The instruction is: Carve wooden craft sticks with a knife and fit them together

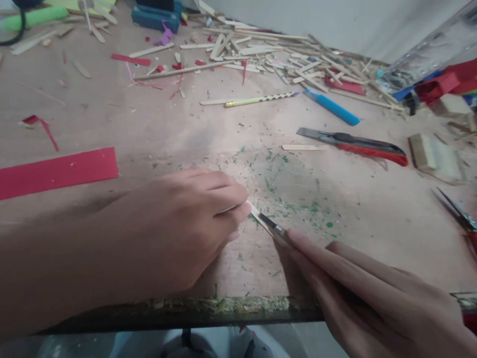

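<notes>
My left hand (197, 219) pinches one end of a thin wooden craft stick (265, 224) just above the table (238, 266). In my right hand (372, 293) is a small craft knife (274, 224), its fingers closed round the handle. The knife's dark blade lies along the stick, close to my left fingertips. Most of the knife's handle is hidden by the right fingers. Green shavings (316, 206) are scattered on the wood around and beyond both hands.
A box cutter (365, 144) with a red handle lies behind my right hand, with scissors (456, 211) at the right edge. A red strip (59, 171) is on the left. Loose sticks (298, 62) are heaped at the back. The table's worn front edge (238, 304) runs close by.
</notes>
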A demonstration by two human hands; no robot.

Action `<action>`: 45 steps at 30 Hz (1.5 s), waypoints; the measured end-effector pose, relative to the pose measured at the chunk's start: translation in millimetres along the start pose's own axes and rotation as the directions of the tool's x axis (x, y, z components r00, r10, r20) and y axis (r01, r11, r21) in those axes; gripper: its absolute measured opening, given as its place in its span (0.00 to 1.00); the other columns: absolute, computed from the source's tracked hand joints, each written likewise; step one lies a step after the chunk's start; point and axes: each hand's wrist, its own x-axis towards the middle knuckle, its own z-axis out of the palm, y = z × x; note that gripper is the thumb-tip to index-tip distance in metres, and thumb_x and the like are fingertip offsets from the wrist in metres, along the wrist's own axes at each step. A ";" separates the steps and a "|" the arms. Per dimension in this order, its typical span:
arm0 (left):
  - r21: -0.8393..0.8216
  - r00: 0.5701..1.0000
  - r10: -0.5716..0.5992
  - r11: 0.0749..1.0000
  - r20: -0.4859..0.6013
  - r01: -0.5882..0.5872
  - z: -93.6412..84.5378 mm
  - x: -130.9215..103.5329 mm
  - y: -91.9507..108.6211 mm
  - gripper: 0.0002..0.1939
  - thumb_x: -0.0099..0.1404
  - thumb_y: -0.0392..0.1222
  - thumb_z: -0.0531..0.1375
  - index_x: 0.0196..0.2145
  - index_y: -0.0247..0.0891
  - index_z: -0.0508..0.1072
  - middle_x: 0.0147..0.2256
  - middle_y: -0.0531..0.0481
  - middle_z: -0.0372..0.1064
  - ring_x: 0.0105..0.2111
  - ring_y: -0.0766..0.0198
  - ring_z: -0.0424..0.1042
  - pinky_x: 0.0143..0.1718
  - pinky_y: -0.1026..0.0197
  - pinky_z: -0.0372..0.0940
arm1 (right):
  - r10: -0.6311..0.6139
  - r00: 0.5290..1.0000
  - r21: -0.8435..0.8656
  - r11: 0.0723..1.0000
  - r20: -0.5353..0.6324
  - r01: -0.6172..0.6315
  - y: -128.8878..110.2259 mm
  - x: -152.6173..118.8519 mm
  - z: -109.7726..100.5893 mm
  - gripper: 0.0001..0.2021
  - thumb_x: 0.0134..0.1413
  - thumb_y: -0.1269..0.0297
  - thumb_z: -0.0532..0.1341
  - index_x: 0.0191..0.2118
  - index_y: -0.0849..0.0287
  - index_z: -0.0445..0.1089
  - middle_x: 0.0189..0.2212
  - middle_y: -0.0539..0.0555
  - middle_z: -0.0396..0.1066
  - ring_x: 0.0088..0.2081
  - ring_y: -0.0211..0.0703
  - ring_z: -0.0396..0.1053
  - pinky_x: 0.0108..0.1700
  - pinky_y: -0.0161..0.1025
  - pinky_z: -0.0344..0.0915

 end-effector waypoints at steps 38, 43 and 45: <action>0.041 0.999 0.010 0.999 -0.032 -0.009 2.3 -1.8 1.3 0.14 0.82 0.35 0.55 0.54 0.33 0.80 0.56 0.40 0.80 0.53 0.46 0.78 0.51 0.43 0.74 | -0.037 0.999 0.016 0.999 -0.032 0.037 -1.3 3.2 4.4 0.19 0.73 0.68 0.67 0.63 0.45 0.82 0.34 0.51 0.84 0.29 0.41 0.82 0.27 0.33 0.75; 0.021 1.000 0.020 1.000 -0.002 -0.020 4.9 -2.4 1.6 0.16 0.80 0.33 0.54 0.56 0.31 0.79 0.54 0.40 0.81 0.58 0.45 0.77 0.58 0.42 0.74 | -0.027 0.999 0.016 0.999 -0.043 0.028 0.2 5.3 3.1 0.20 0.69 0.55 0.72 0.63 0.45 0.83 0.31 0.53 0.82 0.31 0.47 0.82 0.29 0.38 0.78; 0.014 1.000 0.008 1.000 -0.001 -0.008 4.8 -1.5 2.7 0.17 0.80 0.32 0.54 0.57 0.30 0.79 0.54 0.39 0.81 0.58 0.44 0.76 0.59 0.41 0.74 | -0.025 0.999 0.015 1.000 -0.047 0.026 0.7 5.8 2.8 0.20 0.68 0.52 0.72 0.63 0.46 0.83 0.30 0.53 0.81 0.31 0.48 0.82 0.30 0.38 0.78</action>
